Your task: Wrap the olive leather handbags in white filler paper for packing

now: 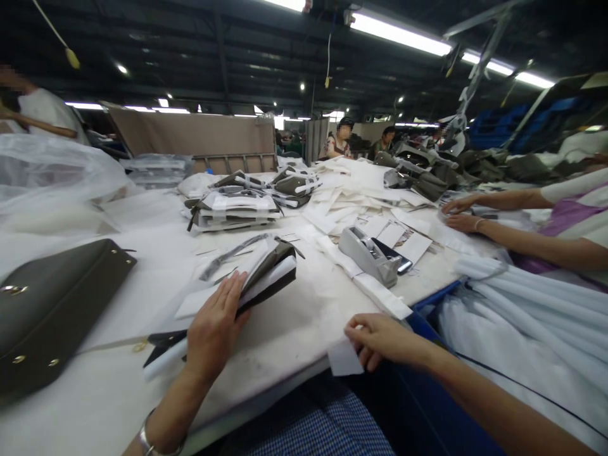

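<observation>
A dark olive bag (272, 273) with white wrapping lies on the white table in front of me. My left hand (216, 323) rests flat on it, fingers stretched out and pointing away from me. At the table's front edge my right hand (375, 339) pinches a small white piece of paper (344, 358) by its corner. Beyond that hand stands a grey tape dispenser (368, 256), with a dark phone (393, 253) beside it. To the far left lies a larger olive bag (61, 310) with gold studs.
Wrapped bags (232, 209) and loose white papers (351, 190) cover the table's back. A blue bin (427, 323) with white foam tubes (541, 310) stands at the right. A co-worker's hands (463, 215) work at the right; other people stand farther off.
</observation>
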Demonstrator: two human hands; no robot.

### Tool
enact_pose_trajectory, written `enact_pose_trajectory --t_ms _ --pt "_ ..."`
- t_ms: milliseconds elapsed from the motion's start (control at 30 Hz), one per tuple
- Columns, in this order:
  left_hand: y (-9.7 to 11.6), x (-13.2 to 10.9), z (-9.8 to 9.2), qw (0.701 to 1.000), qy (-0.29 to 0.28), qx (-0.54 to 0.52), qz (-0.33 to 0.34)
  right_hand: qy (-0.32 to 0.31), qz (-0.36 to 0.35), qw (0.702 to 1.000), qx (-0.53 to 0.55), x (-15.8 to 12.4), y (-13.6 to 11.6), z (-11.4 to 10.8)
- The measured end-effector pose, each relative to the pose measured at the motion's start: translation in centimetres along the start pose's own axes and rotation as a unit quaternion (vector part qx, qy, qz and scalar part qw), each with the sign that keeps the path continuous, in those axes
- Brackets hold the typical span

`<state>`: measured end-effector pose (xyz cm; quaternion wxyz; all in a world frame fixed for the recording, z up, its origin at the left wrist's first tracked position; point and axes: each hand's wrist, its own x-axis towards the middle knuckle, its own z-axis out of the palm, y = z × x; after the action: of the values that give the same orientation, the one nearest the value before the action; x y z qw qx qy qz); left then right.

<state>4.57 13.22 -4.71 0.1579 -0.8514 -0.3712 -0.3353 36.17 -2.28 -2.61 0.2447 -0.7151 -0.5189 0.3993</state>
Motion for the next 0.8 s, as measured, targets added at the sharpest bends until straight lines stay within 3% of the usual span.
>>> enact_pose_trajectory --t_ms 67,133,167,233,333,467,633,800 --pt "0.0 0.0 0.0 1.0 0.001 0.001 0.001 0.103 -0.046 0.982 -0.151 0.4 -0.2 0.4" --pt "0.2 -0.1 0.1 1.0 0.0 0.005 0.007 0.217 -0.144 0.929 -0.262 2.0 -0.4 0.5" --pt "0.3 -0.1 0.2 1.0 0.0 0.007 0.01 0.239 -0.19 0.908 -0.288 3.2 -0.5 0.6" --pt "0.5 -0.3 0.3 1.0 0.001 0.011 0.016 0.219 -0.236 0.893 -0.314 6.0 -0.5 1.2" --pt "0.5 -0.3 0.2 0.999 0.011 0.019 0.023 0.159 -0.219 0.899 -0.343 10.1 -0.4 3.0" --pt "0.1 -0.1 -0.3 0.999 0.035 0.026 0.005 0.11 -0.272 0.89 -0.35 13.1 -1.4 5.9" --pt "0.4 -0.3 0.0 0.999 0.012 0.041 0.0 0.146 -0.379 0.867 -0.287 15.0 -3.6 9.0" --pt "1.7 -0.8 1.6 0.997 -0.027 0.069 0.034 0.172 -0.381 0.874 -0.248 15.7 -4.3 9.7"
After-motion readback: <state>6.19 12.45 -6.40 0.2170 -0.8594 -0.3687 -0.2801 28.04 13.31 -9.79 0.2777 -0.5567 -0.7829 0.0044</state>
